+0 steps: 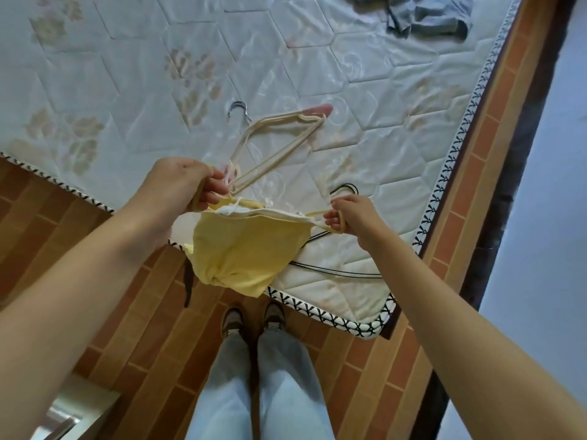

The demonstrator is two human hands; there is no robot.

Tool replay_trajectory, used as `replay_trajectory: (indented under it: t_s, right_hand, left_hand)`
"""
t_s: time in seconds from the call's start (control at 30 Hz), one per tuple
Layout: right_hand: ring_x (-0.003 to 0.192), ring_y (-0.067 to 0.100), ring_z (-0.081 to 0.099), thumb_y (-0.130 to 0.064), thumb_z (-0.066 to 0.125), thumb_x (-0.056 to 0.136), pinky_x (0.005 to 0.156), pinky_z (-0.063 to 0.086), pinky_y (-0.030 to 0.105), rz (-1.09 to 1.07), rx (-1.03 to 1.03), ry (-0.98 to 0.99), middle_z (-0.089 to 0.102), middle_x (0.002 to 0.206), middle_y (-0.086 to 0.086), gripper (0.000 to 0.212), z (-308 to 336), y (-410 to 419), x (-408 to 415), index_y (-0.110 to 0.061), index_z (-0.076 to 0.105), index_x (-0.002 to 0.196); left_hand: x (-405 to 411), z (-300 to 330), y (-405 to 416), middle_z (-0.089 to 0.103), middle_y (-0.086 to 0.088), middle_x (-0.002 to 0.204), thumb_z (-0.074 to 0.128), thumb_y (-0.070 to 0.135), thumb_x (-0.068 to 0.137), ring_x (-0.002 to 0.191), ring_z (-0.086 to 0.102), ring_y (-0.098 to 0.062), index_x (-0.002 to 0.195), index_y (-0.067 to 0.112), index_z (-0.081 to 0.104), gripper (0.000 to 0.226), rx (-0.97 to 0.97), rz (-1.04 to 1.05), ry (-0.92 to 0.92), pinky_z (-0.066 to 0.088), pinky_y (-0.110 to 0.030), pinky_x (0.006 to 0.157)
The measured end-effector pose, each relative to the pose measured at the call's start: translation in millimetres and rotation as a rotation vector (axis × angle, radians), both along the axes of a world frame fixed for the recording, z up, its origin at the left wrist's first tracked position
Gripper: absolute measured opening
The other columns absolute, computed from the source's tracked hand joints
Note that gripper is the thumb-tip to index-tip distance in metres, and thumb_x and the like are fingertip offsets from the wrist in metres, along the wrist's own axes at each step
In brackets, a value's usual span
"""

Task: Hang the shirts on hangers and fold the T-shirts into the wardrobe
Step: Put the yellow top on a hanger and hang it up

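Both hands are holding a yellow top point(244, 252) by its thin straps, body sagging below & between the fingers. Left hand point(187, 182) is pinching one strap, fingers curled; right hand point(346, 214) is gripping the other, fingers clamped round it. Just beyond the L fingertips – a cream hanger point(273, 147) is lying on the mattress point(127, 74). Farther off – grey clothes point(425, 14) are lying crumpled.
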State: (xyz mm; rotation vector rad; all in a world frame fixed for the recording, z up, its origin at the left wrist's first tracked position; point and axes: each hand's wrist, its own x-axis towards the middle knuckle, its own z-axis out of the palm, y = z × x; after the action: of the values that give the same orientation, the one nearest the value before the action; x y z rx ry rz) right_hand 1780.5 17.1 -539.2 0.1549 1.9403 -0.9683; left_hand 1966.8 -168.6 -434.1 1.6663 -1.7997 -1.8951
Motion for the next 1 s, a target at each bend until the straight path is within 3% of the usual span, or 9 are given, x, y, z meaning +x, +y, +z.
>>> replay_trajectory:
  t_s: [0.13, 0.33, 0.43, 0.53, 0.67, 0.77, 1.0]
  right_hand:
    - [0.060, 0.018, 0.059, -0.001, 0.044, 0.096, 0.051, 0.054, 0.021, -0.063, 0.027, 0.004, 0.061, 0.078, 0.014, 0.015, -40.9, 16.5, -22.4, -0.001, 0.056, 0.104]
    - [0.067, 0.020, 0.065, -0.006, 0.047, 0.095, 0.057, 0.057, 0.022, -0.095, 0.161, 0.056, 0.065, 0.082, 0.012, 0.019, -100.9, 49.4, -49.8, -0.002, 0.058, 0.110]
    - [0.090, 0.026, 0.067, -0.008, 0.052, 0.089, 0.084, 0.057, 0.038, 0.102, 0.286, 0.273, 0.067, 0.091, 0.008, 0.019, -117.7, 64.8, -57.3, -0.010, 0.066, 0.102]
    - [0.108, 0.024, 0.059, -0.014, 0.058, 0.090, 0.084, 0.045, 0.029, 0.340, 0.433, 0.380, 0.062, 0.107, 0.002, 0.027, -126.5, 74.4, -60.3, -0.013, 0.063, 0.117]
    - [0.119, 0.027, 0.054, -0.019, 0.059, 0.092, 0.091, 0.043, 0.034, 0.511, 0.513, 0.430, 0.058, 0.128, 0.009, 0.035, -145.0, 78.3, -61.8, -0.012, 0.058, 0.127]
    - [0.119, 0.029, 0.052, -0.013, 0.056, 0.092, 0.087, 0.042, 0.033, 0.606, 0.574, 0.515, 0.055, 0.128, 0.010, 0.034, -151.7, 77.1, -60.1, -0.014, 0.059, 0.126]
    - [0.102, 0.031, 0.052, -0.005, 0.047, 0.093, 0.066, 0.030, 0.032, 0.834, 0.661, 0.774, 0.061, 0.106, 0.011, 0.019, -157.9, 78.4, -52.8, -0.007, 0.061, 0.106]
  left_hand:
    - [-17.0, -26.6, -0.8, 0.066, -0.005, 0.072, 0.046, 0.008, 0.097, 0.048, 0.056, -0.007, 0.085, 0.008, 0.064, 0.021, 0.007, 0.004, -0.005, 0.046, -0.017, 0.051]
    - [-35.0, -57.4, -4.8, 0.067, 0.001, 0.064, 0.046, 0.008, 0.096, 0.051, 0.056, -0.007, 0.083, 0.010, 0.064, 0.022, 0.010, 0.000, 0.024, 0.047, -0.018, 0.055]
    - [-41.5, -67.6, -2.6, 0.067, 0.001, 0.066, 0.047, 0.009, 0.097, 0.053, 0.056, -0.006, 0.084, 0.012, 0.064, 0.022, -0.010, -0.026, 0.031, 0.046, -0.018, 0.055]
    - [-46.3, -77.6, 1.6, 0.067, 0.004, 0.061, 0.047, 0.008, 0.097, 0.050, 0.056, -0.004, 0.084, 0.012, 0.064, 0.023, -0.010, -0.042, 0.034, 0.046, -0.014, 0.051]
    - [-51.4, -88.0, 7.0, 0.067, 0.007, 0.059, 0.047, 0.007, 0.097, 0.049, 0.056, -0.003, 0.085, 0.012, 0.065, 0.022, 0.001, -0.055, 0.027, 0.046, -0.012, 0.049]
    - [-54.4, -93.8, 8.8, 0.068, 0.006, 0.060, 0.048, 0.008, 0.096, 0.051, 0.057, -0.004, 0.085, 0.012, 0.066, 0.021, 0.010, -0.064, 0.028, 0.046, -0.013, 0.050]
    - [-55.2, -99.4, 8.4, 0.068, 0.006, 0.060, 0.048, 0.008, 0.096, 0.050, 0.057, -0.004, 0.085, 0.013, 0.066, 0.022, 0.020, -0.051, 0.032, 0.045, -0.012, 0.048]
